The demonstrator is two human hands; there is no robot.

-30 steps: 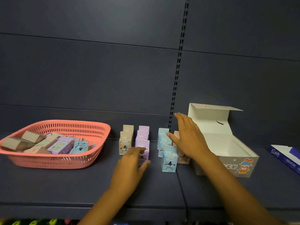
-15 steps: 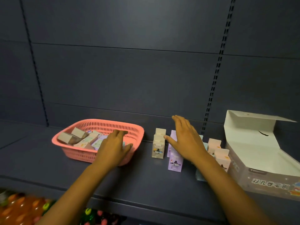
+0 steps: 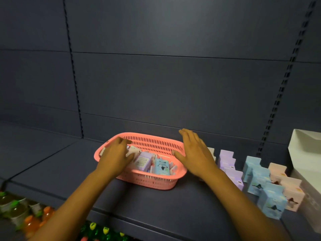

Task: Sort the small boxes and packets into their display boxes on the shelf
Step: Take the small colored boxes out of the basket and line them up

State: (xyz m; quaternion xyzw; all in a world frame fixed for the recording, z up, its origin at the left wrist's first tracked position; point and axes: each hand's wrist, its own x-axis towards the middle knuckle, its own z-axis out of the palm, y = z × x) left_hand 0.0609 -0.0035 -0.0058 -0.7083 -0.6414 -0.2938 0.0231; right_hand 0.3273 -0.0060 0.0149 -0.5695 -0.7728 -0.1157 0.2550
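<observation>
Left grip (image 3: 115, 154) is reaching into the pink basket (image 3: 156, 183), fingers curling over a pale packet (image 3: 132, 150) there; whether it is truly grasping, I cannot tell. Right grip (image 3: 194, 153) is hovering released, fingers straight, beside the basket's rim. Small boxes (image 3: 257, 178) are standing in rows on the shelf (image 3: 52, 164), next to the white display box (image 3: 307, 153).

Shop: slotted gondola shelving (image 3: 173, 202), rows of small boxes (image 3: 258, 181), bottled drinks (image 3: 20, 211) on shelf below
</observation>
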